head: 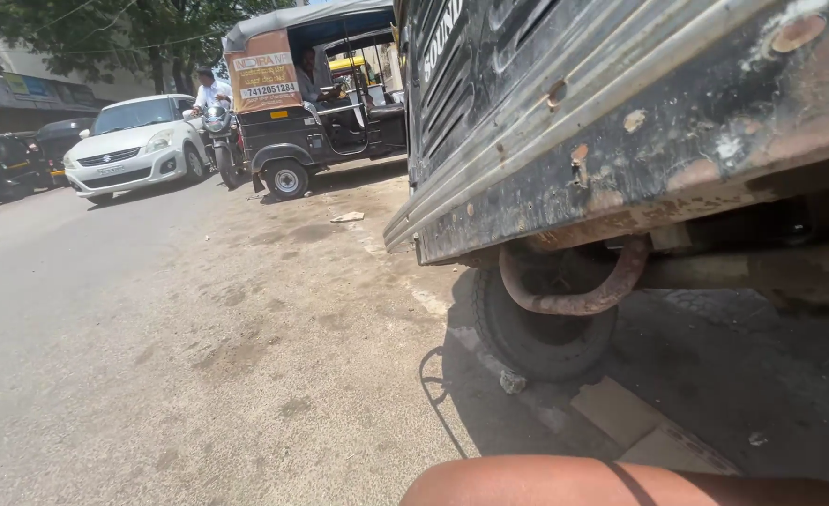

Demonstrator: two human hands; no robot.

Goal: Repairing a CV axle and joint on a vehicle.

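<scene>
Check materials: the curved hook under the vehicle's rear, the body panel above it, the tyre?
Hook: looks like steel bar, bare, rust-brown all over. Body panel: pressed sheet metal, dark paint chipped, rust spots along the ribs. Tyre: black rubber, dusty and matte; tread hard to read in shadow.

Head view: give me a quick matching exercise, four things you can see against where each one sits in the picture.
Things:
1. white car
2. rusty hook
3. small stone
4. bare forearm

Places:
A. along the bottom edge of the picture
B. on the ground beside the near tyre
C. far left, on the road
D. hanging under the dark vehicle body, in front of the tyre

Pairs: 1-C, 2-D, 3-B, 4-A. Neither of the hands shows in this view.
</scene>
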